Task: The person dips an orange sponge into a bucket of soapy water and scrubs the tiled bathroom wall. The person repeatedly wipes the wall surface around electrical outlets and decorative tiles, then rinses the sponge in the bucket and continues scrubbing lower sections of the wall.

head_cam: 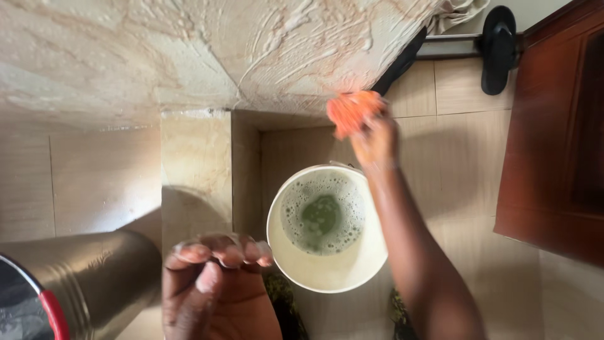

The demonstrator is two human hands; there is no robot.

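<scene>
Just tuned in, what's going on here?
A person looks down from above. Their right hand presses an orange sponge against the edge of a soapy stone counter. Below it, a white bucket of sudsy greenish water sits on the tiled floor. The left hand is loosely curled and holds nothing, next to a metal pot with a red-trimmed rim.

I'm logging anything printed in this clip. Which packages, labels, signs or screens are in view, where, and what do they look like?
None in view: no package, label, sign or screen.
The white bucket of soapy water on the floor is plain.
The orange sponge in the right hand is plain.
</scene>
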